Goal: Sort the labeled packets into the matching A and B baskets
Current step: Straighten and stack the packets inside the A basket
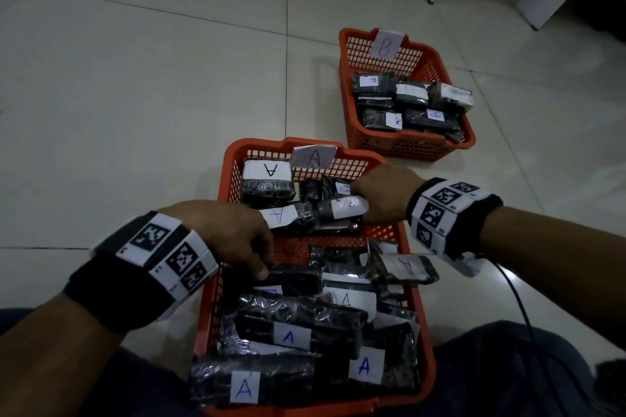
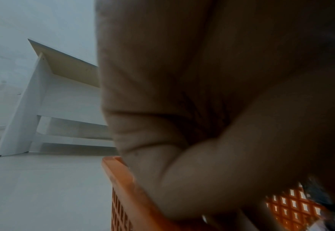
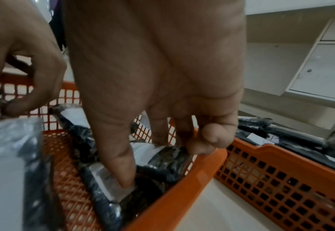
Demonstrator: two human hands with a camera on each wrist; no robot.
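From the head camera, three orange plastic mesh baskets stand on the pale tiled floor [image 1: 135, 78]. The near source basket [image 1: 425, 342], right in front of the person, is heaped with black plastic-wrapped packets bearing white paper labels; every label readable there shows an A. Just beyond it sits the A basket [image 1: 230, 179], tagged with a paper A, holding a handful of A packets. Farther off to the right stands the B basket [image 1: 437, 61], with about six packets, some labels reading B, others too small to tell.

The left hand [image 1: 233, 234] reaches into the far end of the source basket, fingers curled round a dark unlabelled-side packet [image 1: 294, 276]. The right hand [image 1: 386, 196] is low in the A basket, closed on a white-labelled packet [image 1: 342, 208] that lies on the packets already there.

The left wrist view is almost filled by the blurred palm [image 2: 202, 93]; a basket rim [image 2: 121, 175] and a white shelf unit [image 2: 34, 101] show beside it. The grip cannot be read here.

The right wrist view shows the thumb and fingers [image 3: 119, 164] pinching the labelled packet [image 3: 162, 156] inside the A basket's right wall [image 3: 182, 190], with the B basket [image 3: 281, 179] beyond.

By my reckoning the sort is roughly halfway: both target baskets are partly filled, yet a large pile remains unsorted.
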